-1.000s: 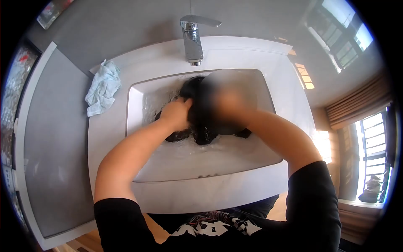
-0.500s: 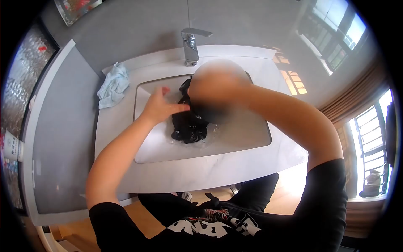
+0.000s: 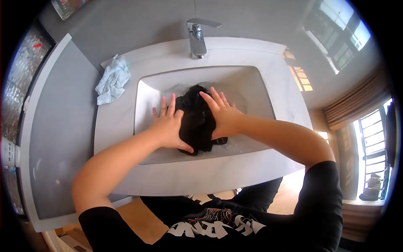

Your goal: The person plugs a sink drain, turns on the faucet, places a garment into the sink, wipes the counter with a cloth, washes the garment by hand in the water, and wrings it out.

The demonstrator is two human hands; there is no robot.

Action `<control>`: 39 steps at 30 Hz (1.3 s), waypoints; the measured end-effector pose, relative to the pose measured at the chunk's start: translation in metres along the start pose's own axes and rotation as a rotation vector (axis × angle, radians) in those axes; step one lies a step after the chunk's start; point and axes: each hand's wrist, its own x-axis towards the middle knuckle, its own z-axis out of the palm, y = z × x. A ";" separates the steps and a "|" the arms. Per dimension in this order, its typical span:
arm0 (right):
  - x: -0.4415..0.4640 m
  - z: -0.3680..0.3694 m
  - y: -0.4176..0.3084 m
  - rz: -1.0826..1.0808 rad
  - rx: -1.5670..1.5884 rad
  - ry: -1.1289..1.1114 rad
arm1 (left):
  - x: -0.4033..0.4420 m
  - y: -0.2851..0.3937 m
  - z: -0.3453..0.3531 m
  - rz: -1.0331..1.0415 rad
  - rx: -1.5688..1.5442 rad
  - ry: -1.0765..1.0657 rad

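Observation:
A bunched black wet cloth (image 3: 195, 119) lies in the white sink basin (image 3: 247, 90); its exact kind I cannot make out. At its left edge is my left hand (image 3: 167, 128), fingers spread and thumb against the fabric. My right hand (image 3: 224, 117) rests along the cloth's right side, its fingers also stretched out and apart. Neither hand is closed round the fabric. A little water shows around the cloth.
Behind the basin stands a chrome faucet (image 3: 197, 40). A crumpled light blue cloth (image 3: 113, 80) lies on the left of the white countertop (image 3: 201, 178). A grey panel (image 3: 63, 134) borders the counter on the left.
My right hand, blurred over a dark mass before, has come down beside the cloth. My left hand has moved lower onto its left edge. The cloth now sits gathered between both hands.

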 end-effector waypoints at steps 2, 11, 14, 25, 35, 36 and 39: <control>0.031 0.010 0.000 0.017 0.036 -0.056 | 0.030 -0.007 0.013 0.064 -0.035 -0.001; 0.121 0.008 0.045 0.133 -0.012 -0.087 | 0.138 -0.027 0.020 0.009 -0.251 0.071; 0.134 0.018 0.063 0.137 0.009 -0.033 | 0.162 -0.035 0.018 0.051 -0.396 0.071; 0.059 -0.006 0.022 -0.010 -0.338 0.195 | 0.092 -0.003 0.005 -0.027 -0.418 0.367; -0.035 -0.030 0.010 -0.097 -0.250 0.045 | -0.006 0.005 -0.005 0.041 -0.154 0.108; -0.025 -0.034 0.004 -0.010 -0.334 0.021 | 0.004 -0.005 0.005 0.222 -0.024 0.298; 0.020 -0.007 0.040 -0.239 -0.483 0.175 | 0.045 -0.007 0.003 0.427 0.062 0.191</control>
